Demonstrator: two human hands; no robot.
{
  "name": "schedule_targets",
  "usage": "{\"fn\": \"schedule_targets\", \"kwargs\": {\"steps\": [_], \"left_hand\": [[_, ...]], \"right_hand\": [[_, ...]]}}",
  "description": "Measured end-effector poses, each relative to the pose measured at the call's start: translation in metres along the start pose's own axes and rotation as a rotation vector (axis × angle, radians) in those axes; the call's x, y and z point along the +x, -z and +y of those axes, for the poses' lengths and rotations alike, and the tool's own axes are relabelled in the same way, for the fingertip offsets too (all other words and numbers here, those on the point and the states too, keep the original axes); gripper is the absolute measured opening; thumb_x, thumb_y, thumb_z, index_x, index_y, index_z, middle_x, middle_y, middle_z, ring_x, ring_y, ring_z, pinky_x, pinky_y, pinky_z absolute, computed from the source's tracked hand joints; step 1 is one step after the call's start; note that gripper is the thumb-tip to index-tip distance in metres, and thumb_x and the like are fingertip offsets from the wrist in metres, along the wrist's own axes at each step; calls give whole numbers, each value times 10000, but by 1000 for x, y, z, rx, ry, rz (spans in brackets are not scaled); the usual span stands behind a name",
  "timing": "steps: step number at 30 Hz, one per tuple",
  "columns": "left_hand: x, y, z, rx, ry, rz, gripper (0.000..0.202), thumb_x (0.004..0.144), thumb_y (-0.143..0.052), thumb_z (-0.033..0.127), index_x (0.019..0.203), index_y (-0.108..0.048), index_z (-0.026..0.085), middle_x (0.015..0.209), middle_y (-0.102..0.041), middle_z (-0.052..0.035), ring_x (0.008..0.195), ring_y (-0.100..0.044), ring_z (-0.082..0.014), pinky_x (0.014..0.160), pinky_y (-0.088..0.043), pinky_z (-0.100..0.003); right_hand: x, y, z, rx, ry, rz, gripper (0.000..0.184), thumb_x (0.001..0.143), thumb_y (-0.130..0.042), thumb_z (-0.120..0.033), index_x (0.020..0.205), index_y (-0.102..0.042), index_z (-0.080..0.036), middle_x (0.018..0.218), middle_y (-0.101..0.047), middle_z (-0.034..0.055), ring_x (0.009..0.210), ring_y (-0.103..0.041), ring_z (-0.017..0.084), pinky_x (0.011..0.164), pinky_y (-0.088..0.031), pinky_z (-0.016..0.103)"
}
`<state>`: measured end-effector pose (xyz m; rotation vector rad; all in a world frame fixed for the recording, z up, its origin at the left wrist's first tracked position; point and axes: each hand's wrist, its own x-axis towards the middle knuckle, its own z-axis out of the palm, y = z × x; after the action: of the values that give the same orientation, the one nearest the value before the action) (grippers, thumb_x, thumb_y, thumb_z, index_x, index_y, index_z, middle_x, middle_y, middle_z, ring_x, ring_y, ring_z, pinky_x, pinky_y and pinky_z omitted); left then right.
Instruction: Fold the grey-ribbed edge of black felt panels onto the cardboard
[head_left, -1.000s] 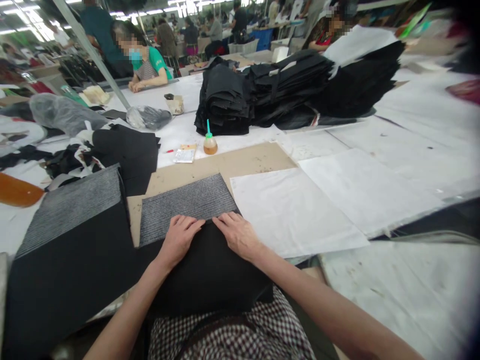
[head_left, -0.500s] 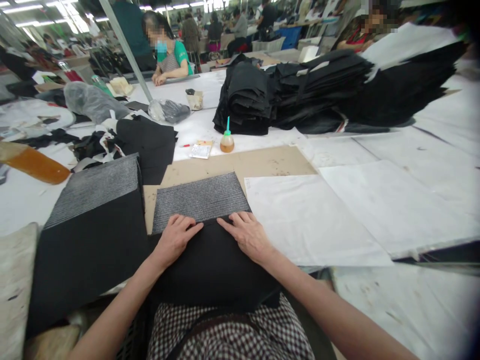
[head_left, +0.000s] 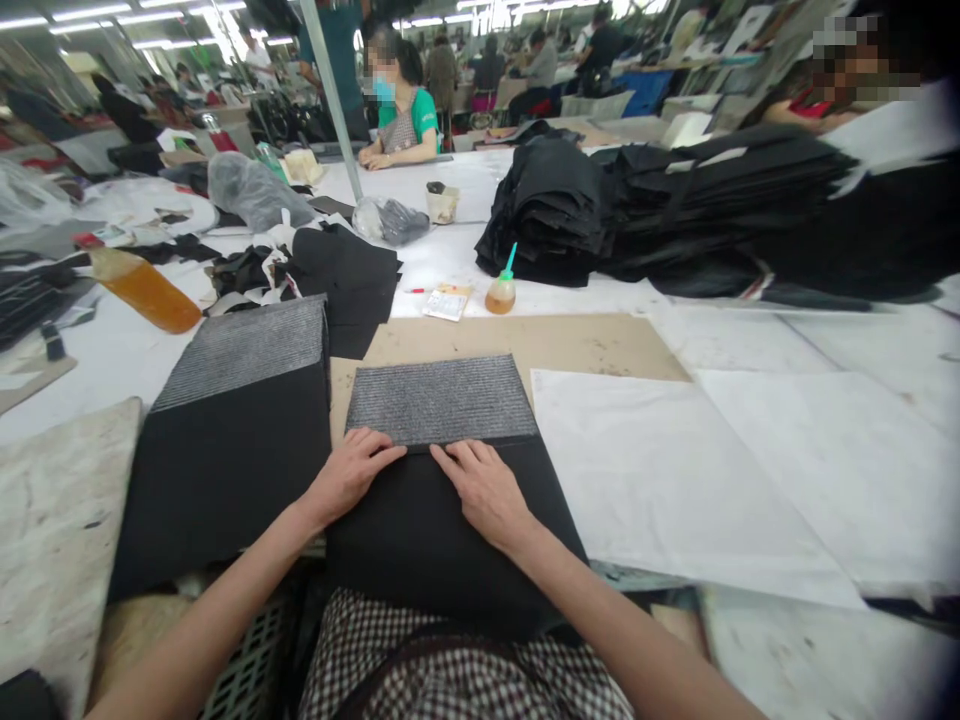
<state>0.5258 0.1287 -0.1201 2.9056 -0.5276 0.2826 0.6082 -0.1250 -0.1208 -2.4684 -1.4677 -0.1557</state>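
Note:
A fabric piece lies on a brown cardboard sheet (head_left: 570, 340) straight in front of me. Its far part is grey ribbed fabric (head_left: 442, 400) and its near part is black fabric (head_left: 420, 540) that reaches over the table edge to my lap. My left hand (head_left: 349, 480) lies flat on the black part, fingers stretched toward the seam. My right hand (head_left: 484, 490) rests flat beside it, fingertips at the same seam. Neither hand holds anything.
A stack of like grey-and-black pieces (head_left: 232, 420) sits at my left. White paper sheets (head_left: 675, 470) lie at right. A small glue bottle (head_left: 501, 290), an amber bottle (head_left: 146, 290) and piled black fabric (head_left: 675, 210) stand farther back. Other people work at far tables.
The view has swung to the left, so everything sits further right in frame. Both hands stay flat at the seam, barely moved along it.

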Motion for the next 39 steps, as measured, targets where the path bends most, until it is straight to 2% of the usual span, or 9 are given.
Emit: {"fn": "schedule_targets", "kwargs": {"steps": [3, 6, 13, 16, 18, 20, 23, 28, 39], "left_hand": [[-17, 8, -14, -9, 12, -1, 349, 991, -418, 143, 1286, -585, 225, 1084, -592, -81, 982, -511, -193, 902, -425, -364], [-25, 13, -20, 34, 2, -13, 368, 988, -416, 136, 1306, -574, 237, 1088, -587, -83, 984, -512, -196, 883, -422, -360], [-24, 21, -21, 171, -110, -103, 385, 992, -403, 151, 1350, -531, 211, 1085, -596, -95, 1000, -508, -214, 925, -397, -390], [-24, 26, -18, 187, -113, -116, 385, 998, -398, 166, 1361, -518, 208, 1095, -601, -96, 1005, -512, -215, 940, -385, -395], [-25, 28, -18, 168, -86, -114, 377, 1001, -403, 182, 1357, -522, 218, 1093, -602, -91, 1006, -515, -212, 935, -385, -388], [-29, 29, -21, 132, -39, -89, 360, 1001, -411, 192, 1332, -545, 232, 1082, -602, -83, 994, -519, -206, 912, -391, -373], [-39, 27, -30, 71, 43, -37, 322, 997, -419, 188, 1268, -588, 228, 1071, -608, -77, 962, -520, -196, 869, -400, -353], [-56, 22, -42, 16, 100, 61, 293, 994, -418, 182, 1198, -623, 224, 1039, -624, -68, 895, -527, -179, 811, -411, -330], [-61, 26, -40, 153, -49, -29, 342, 985, -425, 159, 1296, -566, 168, 1125, -627, -110, 996, -541, -214, 925, -429, -388]], "right_hand": [[3, 5, -1, -16, -3, -35, 609, 886, -479, -36, 1459, -420, -235, 1114, -564, 96, 1026, -478, 258, 890, -425, 408], [8, 9, -5, -57, 4, -64, 615, 882, -491, -40, 1455, -429, -255, 1097, -558, 94, 1002, -475, 260, 866, -419, 411], [21, 16, -11, -103, 41, -84, 460, 934, -492, -101, 1376, -513, -225, 1067, -562, 98, 977, -481, 262, 876, -416, 428], [33, 11, -25, -71, 64, -39, 353, 967, -448, -117, 1294, -568, -173, 1160, -554, 122, 1095, -462, 273, 954, -402, 434], [42, 3, -38, -25, 109, -12, 363, 980, -422, -117, 1321, -540, -154, 1213, -545, 126, 1128, -455, 263, 962, -412, 415], [50, -8, -49, 12, 145, 0, 382, 986, -411, -118, 1356, -504, -136, 1176, -561, 121, 1083, -474, 249, 930, -436, 396], [57, -20, -58, 15, 131, 0, 365, 983, -409, -110, 1328, -528, -118, 1080, -578, 110, 1008, -485, 249, 891, -448, 394], [60, -21, -60, 13, 115, -4, 434, 974, -446, -124, 1404, -475, -175, 1073, -561, 99, 994, -469, 255, 877, -437, 408], [63, -19, -66, -36, 123, -18, 468, 950, -471, -108, 1410, -474, -196, 1056, -550, 101, 970, -453, 256, 847, -411, 404]]}}
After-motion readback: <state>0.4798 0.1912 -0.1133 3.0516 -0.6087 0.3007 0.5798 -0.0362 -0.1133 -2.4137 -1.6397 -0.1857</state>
